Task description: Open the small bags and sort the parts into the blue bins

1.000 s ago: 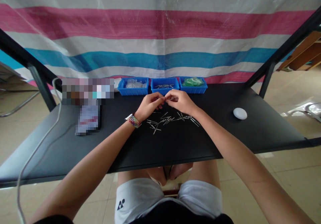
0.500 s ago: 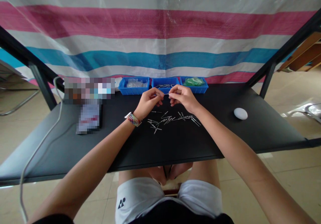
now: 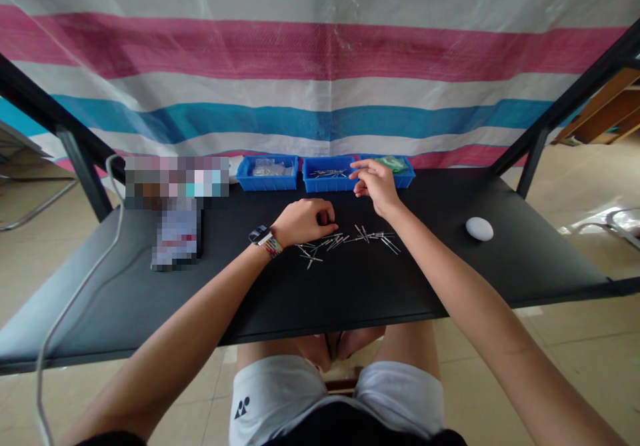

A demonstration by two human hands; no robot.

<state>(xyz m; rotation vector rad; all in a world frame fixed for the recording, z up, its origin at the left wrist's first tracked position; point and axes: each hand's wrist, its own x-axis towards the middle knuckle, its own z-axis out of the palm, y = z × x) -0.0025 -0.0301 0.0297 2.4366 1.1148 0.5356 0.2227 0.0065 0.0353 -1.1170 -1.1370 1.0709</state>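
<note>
My left hand point(image 3: 306, 222) hovers low over the table, palm down. Its fingers are curled, with a gap between them and the thumb. Right by it is a loose scatter of thin silver pin-like pieces point(image 3: 336, 239), partly hidden under the hand; some look thicker along part of their length. Farther right, my right hand point(image 3: 379, 187) is raised beside the middle blue bin point(image 3: 330, 184), its fingers spread and nothing visible in them. More of the slim metal pieces point(image 3: 327, 173) lie inside that bin.
To the left, a blue bin point(image 3: 267, 183) holds clear plastic bits. Partly behind my right hand, another blue bin point(image 3: 407, 181) contains green material. A white oval object point(image 3: 479, 229) sits at right. Blurred items point(image 3: 175, 233) and a pale cable point(image 3: 83, 286) are at left.
My hands were together, holding a thin piece between them. They have parted: the left came down and nearer to the scatter, while the right opened beside the middle bin.
</note>
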